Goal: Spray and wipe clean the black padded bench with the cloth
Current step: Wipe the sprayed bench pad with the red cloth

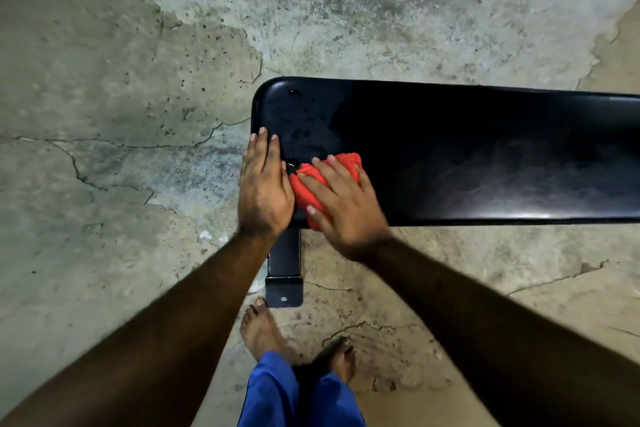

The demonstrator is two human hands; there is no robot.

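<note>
The black padded bench (467, 149) runs from the middle of the view out past the right edge, with wet droplets near its left end. A red cloth (304, 184) lies bunched on the bench's near left part. My right hand (343, 204) presses flat on top of the cloth, fingers spread. My left hand (265, 187) rests flat on the bench's left end, right beside the cloth, holding nothing. No spray bottle shows.
The bench's black metal leg and foot (284, 274) stick out toward me under the left end. My bare feet (263, 329) and blue trouser legs (273, 392) stand just behind it on cracked, patchy concrete floor (121, 149).
</note>
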